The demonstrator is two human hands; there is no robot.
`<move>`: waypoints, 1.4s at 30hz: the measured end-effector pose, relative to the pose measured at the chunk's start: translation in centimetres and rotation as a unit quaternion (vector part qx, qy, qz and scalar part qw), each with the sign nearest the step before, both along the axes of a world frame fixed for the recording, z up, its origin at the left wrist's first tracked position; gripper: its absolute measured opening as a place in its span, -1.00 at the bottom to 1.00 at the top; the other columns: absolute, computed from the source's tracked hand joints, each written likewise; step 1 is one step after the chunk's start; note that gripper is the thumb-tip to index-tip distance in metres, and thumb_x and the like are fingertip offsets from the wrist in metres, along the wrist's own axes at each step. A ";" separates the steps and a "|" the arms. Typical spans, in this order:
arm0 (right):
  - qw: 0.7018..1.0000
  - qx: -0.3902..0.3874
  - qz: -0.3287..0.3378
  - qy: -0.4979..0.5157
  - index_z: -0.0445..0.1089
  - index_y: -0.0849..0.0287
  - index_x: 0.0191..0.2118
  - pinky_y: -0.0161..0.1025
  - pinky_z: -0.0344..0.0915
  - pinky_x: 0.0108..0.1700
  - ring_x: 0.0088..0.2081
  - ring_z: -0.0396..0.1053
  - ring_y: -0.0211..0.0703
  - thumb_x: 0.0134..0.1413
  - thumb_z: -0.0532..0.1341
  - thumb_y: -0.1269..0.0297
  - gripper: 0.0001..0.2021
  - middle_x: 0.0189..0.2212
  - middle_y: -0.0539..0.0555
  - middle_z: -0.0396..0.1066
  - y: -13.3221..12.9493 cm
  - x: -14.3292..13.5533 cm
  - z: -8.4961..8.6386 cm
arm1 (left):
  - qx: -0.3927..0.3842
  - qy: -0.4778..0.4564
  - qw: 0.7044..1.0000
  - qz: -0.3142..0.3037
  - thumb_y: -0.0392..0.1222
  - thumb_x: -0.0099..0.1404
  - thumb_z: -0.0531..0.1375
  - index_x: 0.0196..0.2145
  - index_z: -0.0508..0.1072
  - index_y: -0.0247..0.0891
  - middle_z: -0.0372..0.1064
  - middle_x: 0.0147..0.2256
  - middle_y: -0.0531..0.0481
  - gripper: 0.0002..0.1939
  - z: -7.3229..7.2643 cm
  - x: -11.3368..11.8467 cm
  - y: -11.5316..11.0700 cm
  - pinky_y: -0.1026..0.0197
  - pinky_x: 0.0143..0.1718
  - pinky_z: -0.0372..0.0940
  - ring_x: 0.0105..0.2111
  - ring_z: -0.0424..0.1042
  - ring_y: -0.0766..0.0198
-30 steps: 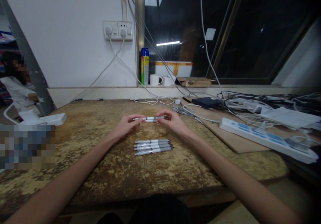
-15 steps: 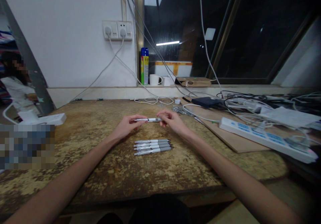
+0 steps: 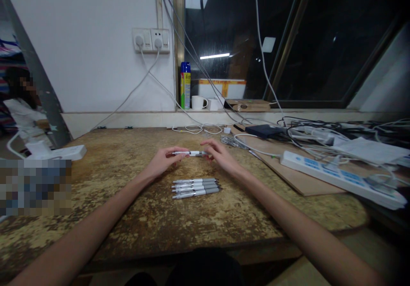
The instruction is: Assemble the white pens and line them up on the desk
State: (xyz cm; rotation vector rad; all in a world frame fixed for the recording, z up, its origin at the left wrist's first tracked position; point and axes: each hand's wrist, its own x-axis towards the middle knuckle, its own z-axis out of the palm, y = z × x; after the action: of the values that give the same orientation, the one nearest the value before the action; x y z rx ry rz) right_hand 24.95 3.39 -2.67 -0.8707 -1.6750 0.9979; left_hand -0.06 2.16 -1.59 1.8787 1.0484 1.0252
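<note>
Lying nearest, a row of pens [image 3: 195, 187] shows no readable print. Beyond, the left hand [image 3: 164, 159] pinches a white pen [image 3: 191, 153] above the table [image 3: 144, 217]; the right hand [image 3: 215, 153] curls at its other end. Chinese characters mark the spray can [image 3: 185, 87], beside a mug [image 3: 197, 102], contents hidden.

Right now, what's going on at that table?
A person holds a pen above the worn wooden table. The left hand grips one end, and the right hand is at the other end; whether it also grips the pen is hard to tell. Nearer the person, a small group of white and grey pens lies side by side on the table, dark tips to the right. A white power strip lies off to the right, near tangled cables.
</note>
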 end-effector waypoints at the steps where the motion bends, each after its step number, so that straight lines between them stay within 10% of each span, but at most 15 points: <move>1: 1.000 0.007 0.000 0.002 0.36 0.09 -0.05 -0.25 0.28 -0.37 -0.41 0.36 -0.19 0.15 0.20 0.17 -0.74 -0.42 -0.04 0.44 0.0 0.0 0.0 | 0.000 0.000 1.000 0.008 0.14 0.29 0.31 0.02 0.62 -0.28 0.60 -0.12 -0.15 -0.49 0.0 0.0 0.0 0.22 -0.33 0.20 -0.31 0.42 0.20; 42: 1.000 0.001 0.029 -0.010 0.44 0.11 -0.08 -0.25 0.25 -0.40 -0.45 0.34 -0.19 0.15 0.24 0.13 -0.74 -0.47 -0.03 0.44 -0.3 0.0 0.3 | 0.013 -0.008 1.000 -0.015 0.11 0.25 0.34 0.01 0.63 -0.22 0.60 -0.04 -0.15 -0.53 0.0 -0.3 0.1 0.17 -0.17 0.30 -0.15 0.51 0.10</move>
State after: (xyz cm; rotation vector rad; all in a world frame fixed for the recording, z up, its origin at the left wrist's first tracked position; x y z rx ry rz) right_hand 24.93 3.11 -2.36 -0.8379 -1.7252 1.0298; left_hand -0.34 2.24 -1.56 1.8986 0.9986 1.0386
